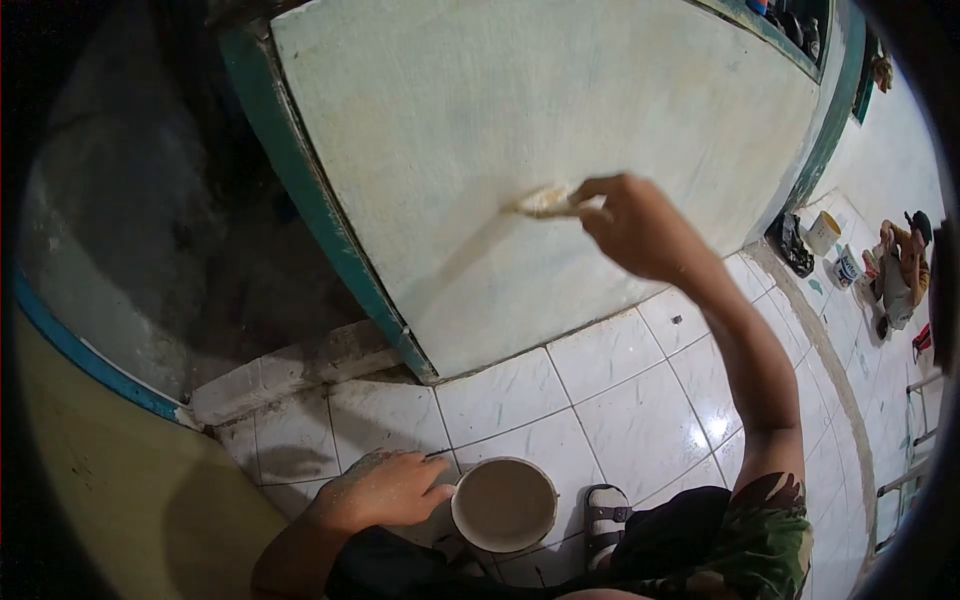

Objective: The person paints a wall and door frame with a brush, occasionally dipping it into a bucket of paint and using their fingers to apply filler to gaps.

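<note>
Head camera: a person crouching on a white tiled floor (640, 400) holds the right hand (640, 225) up to a pale, cream-coated wall panel (480, 110), fingers closed tight round the handle of a paintbrush (550, 202). The brush juts out to the left of that hand and its bristles lie flat against the panel. A wet-looking streak runs down and to the left from the bristles. The forearm stretches back from the hand towards the lower right, ending at a camouflage-print sleeve (770, 530).

The left hand (385, 490) is low down, palm to the floor, its back speckled with pale spatter. Its fingers are half-curled and reach a round paint bucket (503, 505) standing just to the right of it; whether they grip the rim or only touch it cannot be told. The bucket holds a beige liquid. Just beyond the bucket, further right of the left hand, a sandalled foot (605, 515) rests on the tiles.

A teal frame (300, 190) edges the panel well to the left of the brush hand, with a dark recess beyond it. Far to the right of the brush hand, a second person (900, 265) sits on the floor close to two small tubs (823, 232)
</note>
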`<state>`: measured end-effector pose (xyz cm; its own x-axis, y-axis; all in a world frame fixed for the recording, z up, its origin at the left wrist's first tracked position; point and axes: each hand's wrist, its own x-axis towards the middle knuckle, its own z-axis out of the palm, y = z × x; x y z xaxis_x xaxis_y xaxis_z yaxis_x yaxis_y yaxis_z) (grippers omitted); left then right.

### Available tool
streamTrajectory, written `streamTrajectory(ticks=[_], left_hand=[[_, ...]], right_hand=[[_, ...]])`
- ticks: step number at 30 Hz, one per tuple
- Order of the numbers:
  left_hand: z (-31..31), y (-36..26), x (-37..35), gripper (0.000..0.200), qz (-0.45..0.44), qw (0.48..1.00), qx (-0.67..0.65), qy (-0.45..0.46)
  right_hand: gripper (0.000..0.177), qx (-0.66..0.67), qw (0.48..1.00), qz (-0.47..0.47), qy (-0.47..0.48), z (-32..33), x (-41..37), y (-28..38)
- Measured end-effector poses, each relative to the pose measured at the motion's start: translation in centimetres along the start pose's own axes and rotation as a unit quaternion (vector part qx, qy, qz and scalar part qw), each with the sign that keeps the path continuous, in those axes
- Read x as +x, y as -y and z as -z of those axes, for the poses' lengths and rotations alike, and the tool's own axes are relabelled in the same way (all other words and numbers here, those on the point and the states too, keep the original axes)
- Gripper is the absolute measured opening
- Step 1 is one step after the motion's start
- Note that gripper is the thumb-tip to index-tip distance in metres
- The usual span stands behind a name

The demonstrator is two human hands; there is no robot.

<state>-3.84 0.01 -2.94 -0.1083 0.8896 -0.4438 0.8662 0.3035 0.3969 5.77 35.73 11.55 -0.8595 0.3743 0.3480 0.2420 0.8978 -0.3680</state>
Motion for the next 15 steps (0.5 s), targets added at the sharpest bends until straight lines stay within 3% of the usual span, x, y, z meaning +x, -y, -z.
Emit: streamTrajectory(ticks=[2, 4, 7, 8, 10, 11, 12, 14, 15], left_hand=[[0.8, -0.6, 0.2, 0.043, 0.01, 1.0, 0.002, 0.023], [0.2, -0.3, 0.6, 0.044, 0.01, 1.0, -0.013, 0.024], [0.2, -0.2, 1.3, 0.046, 0.014, 0.999, -0.022, 0.037], [0.3, -0.3, 1.5, 0.047, 0.016, 0.998, -0.02, 0.05], [0.3, -0.3, 1.5, 0.048, 0.019, 0.998, -0.02, 0.049], [0.3, -0.3, 1.6, 0.049, 0.02, 0.999, -0.022, 0.044], [0.2, -0.3, 1.6, 0.049, 0.019, 0.999, -0.018, 0.048], [0.0, -0.1, 1.7, 0.052, 0.022, 0.998, -0.034, 0.043], [0.4, -0.5, 1.7, 0.052, 0.02, 0.998, -0.029, 0.046]], right_hand=[[0.026, 0.006, 0.996, 0.035, -0.077, 2.5, 0.6, 0.6], [0.024, 0.013, 0.989, -0.006, -0.15, 5.8, 0.2, 3.9], [0.02, -0.008, 0.941, 0.101, -0.323, 7.1, 0.9, 4.5], [0.02, -0.006, 0.94, 0.096, -0.327, 7.5, 1.4, 4.4], [0.025, 0.129, 0.924, 0.15, -0.328, 8.8, 2.4, 4.6], [0.03, 0.138, 0.975, -0.034, -0.172, 12.0, -1.4, 9.8], [0.017, -0.038, 0.904, 0.157, -0.397, 7.1, 1.6, 4.1], [0.021, -0.028, 0.95, 0.084, -0.298, 4.3, 1.6, 2.1], [0.025, -0.018, 0.945, 0.108, -0.307, 1.3, 1.5, 0.3]])
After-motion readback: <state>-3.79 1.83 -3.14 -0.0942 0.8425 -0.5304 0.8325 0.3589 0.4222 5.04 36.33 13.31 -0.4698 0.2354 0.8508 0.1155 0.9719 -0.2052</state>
